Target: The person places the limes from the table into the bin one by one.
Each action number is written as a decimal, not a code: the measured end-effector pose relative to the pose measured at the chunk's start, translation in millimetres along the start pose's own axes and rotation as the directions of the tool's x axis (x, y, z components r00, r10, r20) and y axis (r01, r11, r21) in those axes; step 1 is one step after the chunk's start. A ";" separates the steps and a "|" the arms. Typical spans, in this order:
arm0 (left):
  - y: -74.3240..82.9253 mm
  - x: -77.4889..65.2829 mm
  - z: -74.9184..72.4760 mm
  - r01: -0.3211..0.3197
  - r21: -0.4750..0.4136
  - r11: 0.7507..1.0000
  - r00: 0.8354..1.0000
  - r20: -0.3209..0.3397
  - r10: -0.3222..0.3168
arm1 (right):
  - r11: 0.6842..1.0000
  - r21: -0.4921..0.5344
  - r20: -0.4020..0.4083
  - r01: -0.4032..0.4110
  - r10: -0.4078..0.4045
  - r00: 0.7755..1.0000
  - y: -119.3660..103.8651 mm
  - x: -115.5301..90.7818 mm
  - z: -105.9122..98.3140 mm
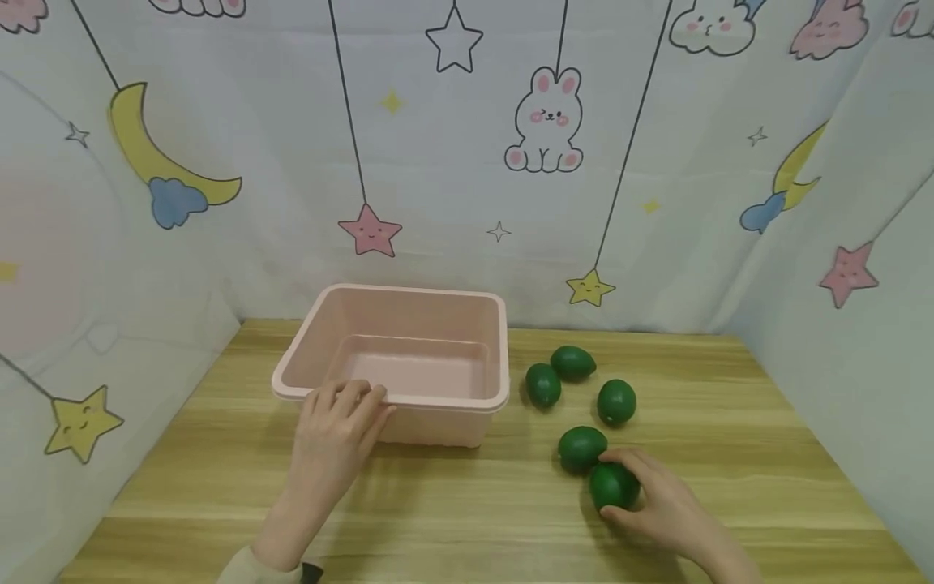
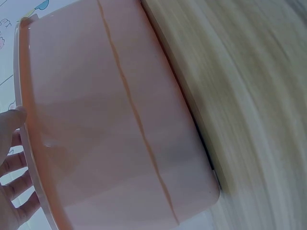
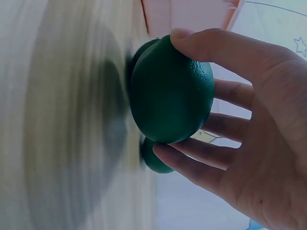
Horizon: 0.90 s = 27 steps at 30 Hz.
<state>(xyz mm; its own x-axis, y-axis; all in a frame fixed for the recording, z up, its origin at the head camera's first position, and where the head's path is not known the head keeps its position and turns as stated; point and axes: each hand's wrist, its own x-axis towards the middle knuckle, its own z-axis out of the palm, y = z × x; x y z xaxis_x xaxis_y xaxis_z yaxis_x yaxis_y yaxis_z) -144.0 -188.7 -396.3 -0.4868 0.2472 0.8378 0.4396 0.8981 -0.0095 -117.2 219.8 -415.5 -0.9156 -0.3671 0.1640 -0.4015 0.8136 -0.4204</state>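
My left hand (image 1: 337,434) grips the near rim of a pink plastic basin (image 1: 438,426), fingers over the edge and thumb on the outer side. In the left wrist view the thumb and fingers straddle the rim (image 2: 23,91). My right hand (image 1: 667,507) holds a dark green avocado (image 1: 613,488) between thumb and fingertips, low over the wood. The right wrist view shows this avocado (image 3: 170,93) up close, partly hiding others behind it. Just beyond it lies a second avocado (image 1: 582,449), overlapped by the held one.
Three more avocados lie farther back, right of the basin: one beside its corner (image 1: 543,385), one behind that (image 1: 572,363), one to the right (image 1: 616,402). Nothing lies inside the basin. A printed white curtain (image 1: 452,162) encloses the wooden table (image 1: 474,519) behind and at both sides.
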 end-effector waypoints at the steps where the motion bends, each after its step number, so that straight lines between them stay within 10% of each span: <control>1: 0.0 0.3 0.1 -0.001 -0.001 1.000 1.000 0.003 0.001 | 1.000 -0.006 -0.005 0.005 -0.005 1.000 -0.5 0.0 -1.6; 27: -1.0 -0.3 -0.5 0.013 0.019 1.000 0.999 0.053 -0.014 | 0.995 -0.075 -0.036 0.071 -0.074 0.997 -10.7 8.0 -24.9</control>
<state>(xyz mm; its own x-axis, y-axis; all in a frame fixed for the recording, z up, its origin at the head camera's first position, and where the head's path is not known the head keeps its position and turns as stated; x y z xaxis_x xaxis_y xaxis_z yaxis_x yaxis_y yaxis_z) -143.9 -189.9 -396.2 -0.5319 0.2536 0.8079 0.4189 0.9080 -0.0092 -120.7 219.4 -387.5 -0.8834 -0.4098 0.2271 -0.4662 0.8170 -0.3393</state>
